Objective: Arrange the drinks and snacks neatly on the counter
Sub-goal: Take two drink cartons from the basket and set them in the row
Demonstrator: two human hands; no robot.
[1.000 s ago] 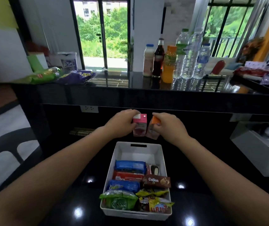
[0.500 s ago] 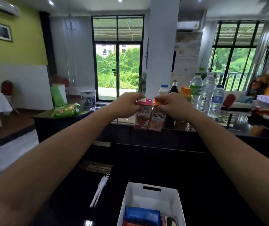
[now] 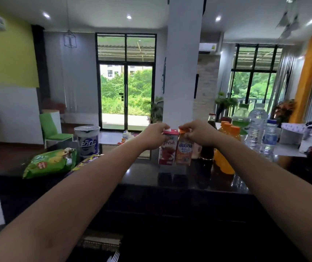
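The fingers of the left hand [image 3: 152, 138] pinch the folded top of a boxy pink carton [image 3: 167, 149], upright at the glossy black tabletop [image 3: 142, 175]; whether it rests there is unclear. Touching its right side, an orange carton [image 3: 184, 152] is pinched by the right hand [image 3: 200, 135]. Farther right of the pink carton stand a dark glass bottle [image 3: 209, 144], orange juice bottles [image 3: 225, 152] and ribbed clear water bottles [image 3: 257, 127]. To its left are a crinkly green snack bag [image 3: 51, 162] and a lidded round cup [image 3: 87, 141].

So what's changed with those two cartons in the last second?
The left hand and right hand raised the pink carton and orange carton from over the basket up to the counter, beside the bottles. Each still pinches its carton's top. Bottles and snack bags stayed put.
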